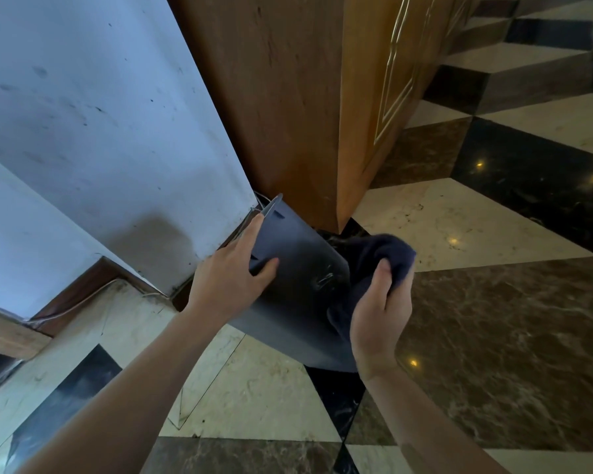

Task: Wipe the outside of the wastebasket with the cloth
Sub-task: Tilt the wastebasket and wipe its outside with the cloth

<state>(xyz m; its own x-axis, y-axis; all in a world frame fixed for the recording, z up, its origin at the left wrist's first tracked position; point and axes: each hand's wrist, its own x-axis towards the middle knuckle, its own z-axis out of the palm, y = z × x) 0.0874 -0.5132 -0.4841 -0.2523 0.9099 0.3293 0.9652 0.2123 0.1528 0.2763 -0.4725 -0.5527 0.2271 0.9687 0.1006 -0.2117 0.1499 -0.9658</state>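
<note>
A dark grey plastic wastebasket (295, 285) is tipped over, its open rim pointing away toward the wall corner and its base toward me. My left hand (230, 271) grips its left side near the rim, thumb on the outer wall. My right hand (379, 316) holds a bunched dark blue cloth (380, 254) against the basket's right side. Scratch marks show on the basket's wall near the cloth.
A white scuffed wall (100, 131) stands at the left and a brown wooden cabinet (305, 97) is directly behind the basket. Cables run along the brown skirting (83, 292). The floor is glossy marble in cream, brown and black tiles (493, 319).
</note>
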